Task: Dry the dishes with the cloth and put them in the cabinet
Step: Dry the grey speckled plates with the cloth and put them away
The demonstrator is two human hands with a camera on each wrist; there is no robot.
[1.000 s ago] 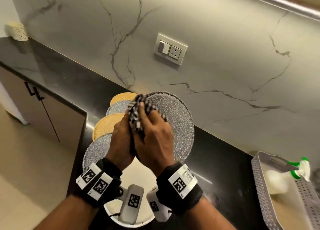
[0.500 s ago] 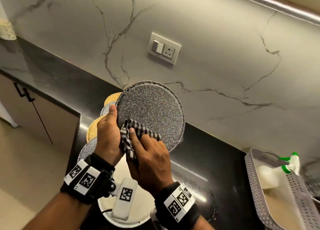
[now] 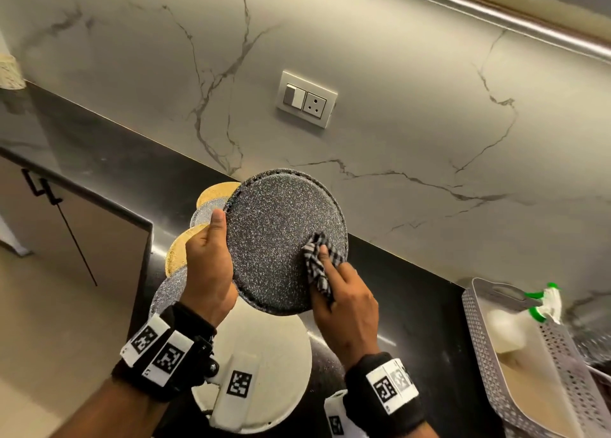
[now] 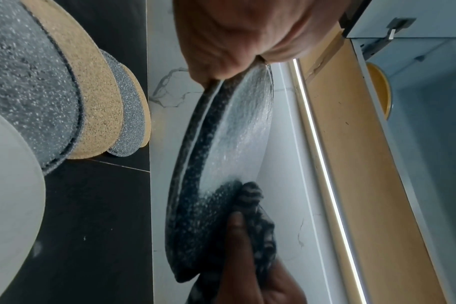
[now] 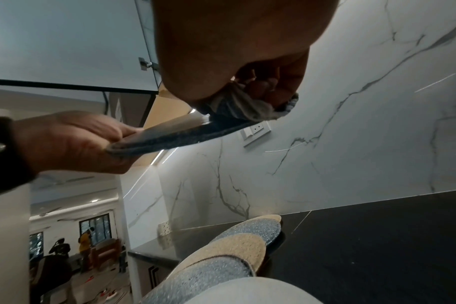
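A round speckled dark-grey plate is held tilted above the black counter. My left hand grips its left rim, thumb on the face, fingers behind. My right hand holds a black-and-white checked cloth bunched against the plate's lower right rim. The left wrist view shows the plate edge-on with the cloth wrapped over its far edge. In the right wrist view my fingers curl into the cloth on the plate.
Several gold and grey speckled plates lie overlapped on the counter left of my hands, with a white round plate under them nearest me. A grey perforated basket holding a green-capped spray bottle stands at the right. A wall socket is above.
The right hand has slid the cloth from the plate's top left, down past its lower left, over to the lower right rim. The left hand keeps hold of the left rim.
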